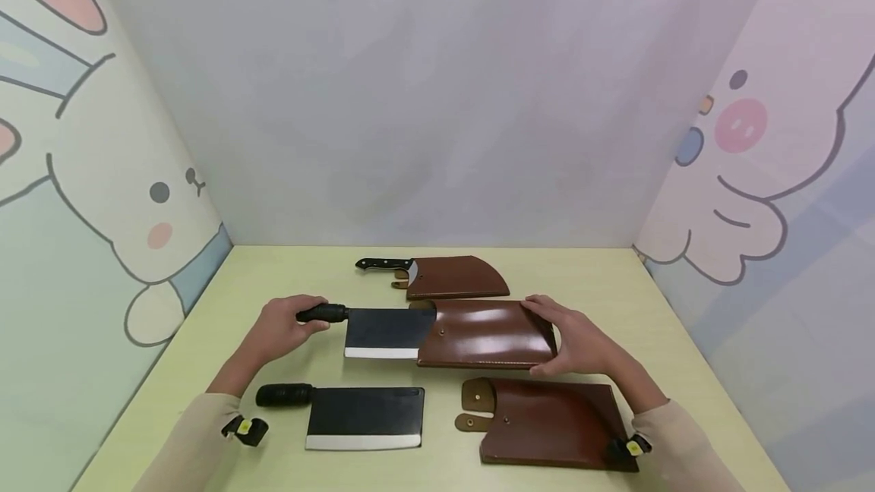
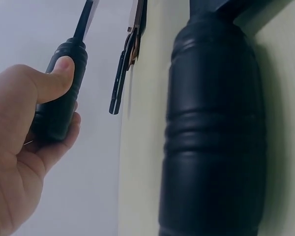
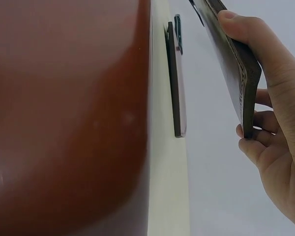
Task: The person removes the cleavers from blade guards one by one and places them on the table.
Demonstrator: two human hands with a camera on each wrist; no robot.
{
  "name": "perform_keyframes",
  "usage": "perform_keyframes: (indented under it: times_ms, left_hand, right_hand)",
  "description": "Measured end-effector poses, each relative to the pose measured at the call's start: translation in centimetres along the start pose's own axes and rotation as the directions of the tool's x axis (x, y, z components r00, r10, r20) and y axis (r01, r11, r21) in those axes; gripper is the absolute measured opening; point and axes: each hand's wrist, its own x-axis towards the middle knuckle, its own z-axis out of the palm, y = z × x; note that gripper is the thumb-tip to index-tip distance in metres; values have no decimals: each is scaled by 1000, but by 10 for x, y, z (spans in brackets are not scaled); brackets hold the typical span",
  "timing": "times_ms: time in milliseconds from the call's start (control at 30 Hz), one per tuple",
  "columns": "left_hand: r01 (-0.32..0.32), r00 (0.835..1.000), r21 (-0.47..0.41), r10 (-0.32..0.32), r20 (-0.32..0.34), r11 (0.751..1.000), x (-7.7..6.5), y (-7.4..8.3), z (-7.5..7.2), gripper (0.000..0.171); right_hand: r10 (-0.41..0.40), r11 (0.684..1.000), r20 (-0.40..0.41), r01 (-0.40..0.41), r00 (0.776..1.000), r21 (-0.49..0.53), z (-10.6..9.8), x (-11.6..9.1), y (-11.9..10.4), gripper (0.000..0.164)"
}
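Note:
My left hand [image 1: 282,327] grips the black ridged handle of a cleaver [image 1: 383,330], thumb along the handle's side in the left wrist view. The cleaver's dark blade with its bright edge is partly inside a glossy brown leather sheath [image 1: 494,334]; the front of the blade is hidden there. At the sheath's right end, my right hand [image 1: 579,340] holds it between the thumb at the lower corner and fingers at the upper one. In the right wrist view, the sheath's end [image 3: 248,93] stands raised above the table.
Nearer me lie a second cleaver [image 1: 365,414] at left and a brown sheath [image 1: 554,424] with two snap straps at right. Farther back, a black-handled knife [image 1: 385,263] sits in another brown sheath [image 1: 458,277]. Walls [image 1: 424,97] border the pale table [image 1: 273,268] behind and at both sides.

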Motion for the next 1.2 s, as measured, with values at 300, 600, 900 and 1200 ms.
perform_keyframes:
  times_ms: [300, 600, 900, 1200]
  left_hand:
    - [20, 999, -21, -20, 31, 1000, -5, -7, -1, 40]
    - [44, 998, -25, -44, 33, 999, -9, -12, -6, 40]
    - [71, 997, -23, -71, 38, 997, -15, -23, -10, 36]
    - [74, 996, -3, -74, 51, 997, -19, -33, -9, 35]
  right_hand:
    - [-8, 1000, -2, 8, 1000, -23, -2, -5, 3, 110]
    - [17, 999, -11, -17, 1000, -28, -6, -15, 10, 109]
    - [50, 997, -23, -52, 998, -48, -15, -27, 22, 110]
    - [91, 994, -21, -92, 996, -58, -22, -38, 32, 111]
